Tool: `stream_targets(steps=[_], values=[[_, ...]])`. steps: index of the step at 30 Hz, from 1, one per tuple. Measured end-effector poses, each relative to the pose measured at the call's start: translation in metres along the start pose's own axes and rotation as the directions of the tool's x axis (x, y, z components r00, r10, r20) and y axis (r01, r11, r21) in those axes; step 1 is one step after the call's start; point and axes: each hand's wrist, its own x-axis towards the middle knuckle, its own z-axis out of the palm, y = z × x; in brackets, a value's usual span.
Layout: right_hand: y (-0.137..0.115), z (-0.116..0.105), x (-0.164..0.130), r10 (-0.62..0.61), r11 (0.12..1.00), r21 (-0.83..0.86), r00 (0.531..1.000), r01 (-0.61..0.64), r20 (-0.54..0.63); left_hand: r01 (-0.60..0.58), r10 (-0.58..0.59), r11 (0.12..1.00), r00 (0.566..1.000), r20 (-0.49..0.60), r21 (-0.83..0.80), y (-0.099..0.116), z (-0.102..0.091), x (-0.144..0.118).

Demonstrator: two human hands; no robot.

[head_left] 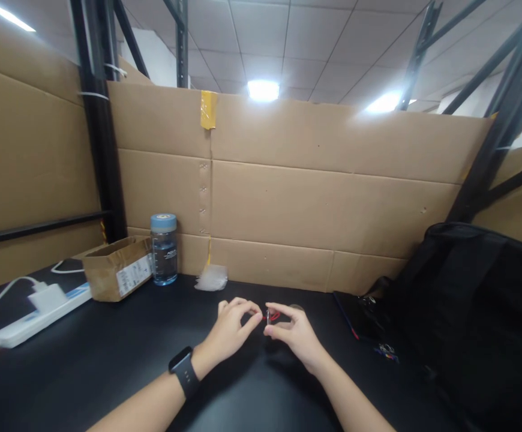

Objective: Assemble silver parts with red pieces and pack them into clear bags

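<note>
Thumb and index finger of my left hand (pixel 231 329) are pinched together, and a bit of thin red cord (pixel 275 315) shows at their tips. Close beside it, my right hand (pixel 300 339) grips a small, thin, shiny piece (pixel 268 317) on edge between thumb and fingertips. The cord loops behind this piece, within the curve of my right hand. What exactly the piece is, I cannot make out. Both hands are just above the black tabletop (pixel 153 336), with fingertips almost touching. A black watch (pixel 184 371) is on my left wrist.
At the left stand a white power strip (pixel 40 318) with a plugged-in charger, an open cardboard box (pixel 117 270) and a water bottle (pixel 164 252). A crumpled clear plastic bag (pixel 212 278) lies by the cardboard wall (pixel 288 210). A black backpack (pixel 477 312) and keys (pixel 387 351) are at the right.
</note>
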Motion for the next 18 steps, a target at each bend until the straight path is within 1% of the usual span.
stream_targets(steps=[2,3,5,7,9,12,15,18], values=[[0.0,-0.006,0.002,-0.037,0.998,-0.045,0.999,0.036,-0.031,-0.015,0.011,0.99,1.0,0.028,0.141,-0.013,-0.016,0.003],[-0.001,-0.01,0.002,-0.051,0.996,-0.069,0.998,0.048,-0.046,0.001,-0.008,0.976,0.999,0.032,0.218,-0.023,-0.026,0.005],[-0.002,-0.019,0.004,-0.062,0.992,-0.117,0.995,0.053,-0.075,0.051,-0.066,0.925,0.998,0.026,0.377,-0.048,-0.045,0.008],[-0.002,-0.027,0.005,-0.071,0.987,-0.153,0.992,0.055,-0.1,0.106,-0.114,0.872,0.993,-0.013,0.478,-0.074,-0.063,0.01],[-0.002,-0.032,0.005,-0.08,0.982,-0.179,0.99,0.059,-0.113,0.103,-0.114,0.856,0.993,-0.008,0.506,-0.096,-0.076,0.011],[-0.002,-0.033,0.005,-0.075,0.978,-0.203,0.991,0.052,-0.107,0.076,-0.099,0.872,0.995,0.023,0.484,-0.117,-0.086,0.011],[-0.004,-0.032,0.004,-0.067,0.974,-0.221,0.993,0.044,-0.098,0.081,-0.115,0.868,0.993,0.041,0.489,-0.126,-0.088,0.012],[-0.006,-0.031,0.004,-0.066,0.972,-0.233,0.992,0.039,-0.11,0.048,-0.1,0.87,0.992,0.08,0.49,-0.132,-0.087,0.012]])
